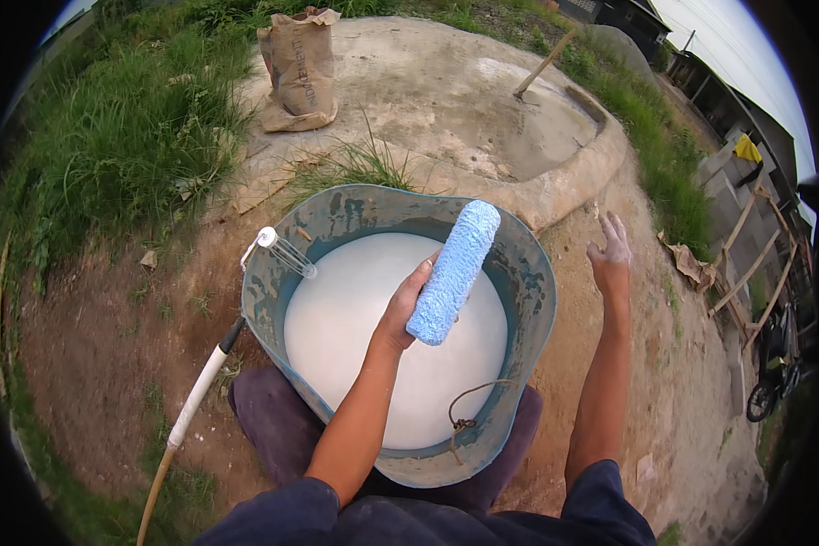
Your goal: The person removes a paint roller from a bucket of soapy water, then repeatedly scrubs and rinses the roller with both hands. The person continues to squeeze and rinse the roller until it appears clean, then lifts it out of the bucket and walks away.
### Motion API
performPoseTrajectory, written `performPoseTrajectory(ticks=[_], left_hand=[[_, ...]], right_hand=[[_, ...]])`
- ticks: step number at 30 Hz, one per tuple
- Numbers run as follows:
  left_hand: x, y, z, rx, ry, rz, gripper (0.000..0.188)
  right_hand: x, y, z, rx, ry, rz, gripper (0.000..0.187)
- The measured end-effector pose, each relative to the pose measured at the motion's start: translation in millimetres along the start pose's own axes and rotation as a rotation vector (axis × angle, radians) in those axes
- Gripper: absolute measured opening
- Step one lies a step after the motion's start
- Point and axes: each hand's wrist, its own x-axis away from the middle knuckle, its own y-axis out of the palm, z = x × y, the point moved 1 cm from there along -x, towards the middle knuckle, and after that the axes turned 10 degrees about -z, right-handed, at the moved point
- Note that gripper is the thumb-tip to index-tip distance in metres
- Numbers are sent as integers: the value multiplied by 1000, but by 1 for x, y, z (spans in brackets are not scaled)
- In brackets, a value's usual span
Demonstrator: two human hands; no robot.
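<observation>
A fluffy light-blue paint roller sleeve (455, 273) is in my left hand (402, 308), whose fingers wrap round it from the left. It is held tilted above a blue-grey tub (534, 282) of white liquid (355, 318). Out to the right of the tub, my right hand (612, 247) is raised with its fingers apart, whitish residue on them and nothing held. A bare roller frame (291, 257) with a wire cage rests over the tub's left rim. Its long pole (196, 396), white above and brown below, slants down to the left. The tub stands between my knees.
A knotted cord (463, 423) hangs inside the tub's near right wall. Beyond lies a low ring-walled mixing pit (564, 187) with a wooden handle (546, 64) standing in it. A brown paper sack (300, 68) stands far left. At right are wooden poles (744, 214) and a motorcycle (773, 364).
</observation>
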Motion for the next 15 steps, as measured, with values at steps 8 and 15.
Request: performPoseTrajectory(ticks=[8,15], left_hand=[[-5,-84,-63,-142,-58,422,76],[19,-198,-141,36,-208,774,53]], right_hand=[[36,125,-43,-439,-112,-248,22],[158,360,-28,-589,403,-818,80]])
